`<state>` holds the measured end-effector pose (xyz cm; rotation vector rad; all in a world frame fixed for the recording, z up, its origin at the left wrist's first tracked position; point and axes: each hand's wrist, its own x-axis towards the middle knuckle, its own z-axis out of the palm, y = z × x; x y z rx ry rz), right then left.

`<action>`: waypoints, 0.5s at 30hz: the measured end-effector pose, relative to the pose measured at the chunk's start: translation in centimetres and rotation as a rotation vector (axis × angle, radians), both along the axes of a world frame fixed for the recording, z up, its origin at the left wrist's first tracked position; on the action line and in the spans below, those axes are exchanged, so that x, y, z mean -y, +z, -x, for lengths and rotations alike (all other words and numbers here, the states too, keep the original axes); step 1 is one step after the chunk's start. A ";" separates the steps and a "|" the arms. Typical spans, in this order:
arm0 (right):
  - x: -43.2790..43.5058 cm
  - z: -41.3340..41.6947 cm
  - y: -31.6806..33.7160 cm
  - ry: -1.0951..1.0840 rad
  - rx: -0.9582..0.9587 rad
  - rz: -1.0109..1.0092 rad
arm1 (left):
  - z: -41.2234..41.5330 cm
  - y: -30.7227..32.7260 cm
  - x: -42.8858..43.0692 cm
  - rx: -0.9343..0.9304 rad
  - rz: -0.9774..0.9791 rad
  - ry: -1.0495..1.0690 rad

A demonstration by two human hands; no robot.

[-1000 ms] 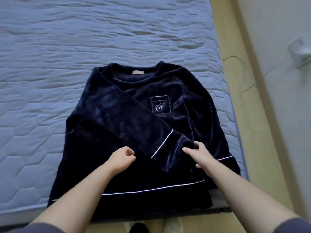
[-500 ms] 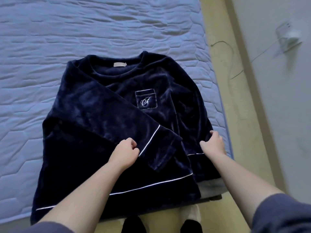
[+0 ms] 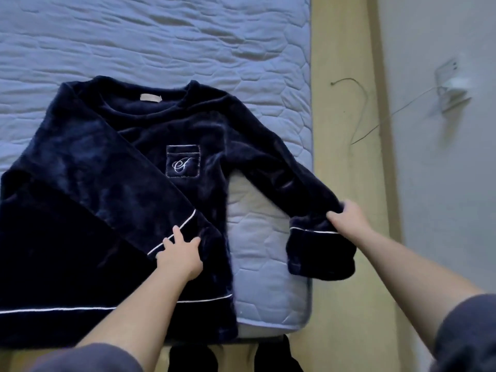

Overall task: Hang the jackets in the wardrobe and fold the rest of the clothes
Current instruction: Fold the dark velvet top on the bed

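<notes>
Folding job: navy velvet sweater (image 3: pixel 214 124) laid front-up on quilted blue mattress (image 3: pixel 161 36). Landmark = monogrammed chest pocket (image 3: pixel 183 161).

Pressing left hand (image 3: pixel 179 253) onto folded sleeve (image 3: pixel 107 183), directly below pocket. Fingers (image 3: pixel 175 232) straight and spread, palm down, across white-piped cuff, clasping nothing.

Gripping outstretched sleeve (image 3: pixel 281 173) with right hand (image 3: pixel 349 221), lower right of pocket. Fingers (image 3: pixel 335 214) curled over fabric just above piped cuff (image 3: pixel 319 256); thumb hidden under cloth. Cuff lying below hand, at mattress edge.

Showing bare quilting between outstretched sleeve and sweater body, just right of and below pocket.

Noting beige neck label (image 3: pixel 151 98) above pocket, slightly left; white-piped hem (image 3: pixel 53 309) well below pocket, close to near edge of mattress.

Recording yellowish floor strip (image 3: pixel 338 183) right of pocket, beyond mattress, with thin cable (image 3: pixel 375 127) across it; white plug block (image 3: pixel 451 87) on wall farther right, blurred.

Wearing dark grey sleeves (image 3: pixel 467 331) on both forearms, lowest in view.
</notes>
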<state>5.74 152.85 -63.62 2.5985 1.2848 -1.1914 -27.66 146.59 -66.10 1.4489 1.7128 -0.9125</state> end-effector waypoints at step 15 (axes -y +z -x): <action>-20.1 -15.4 6.5 0.543 -0.027 0.354 | -10.1 6.6 -19.2 0.071 -0.174 -0.039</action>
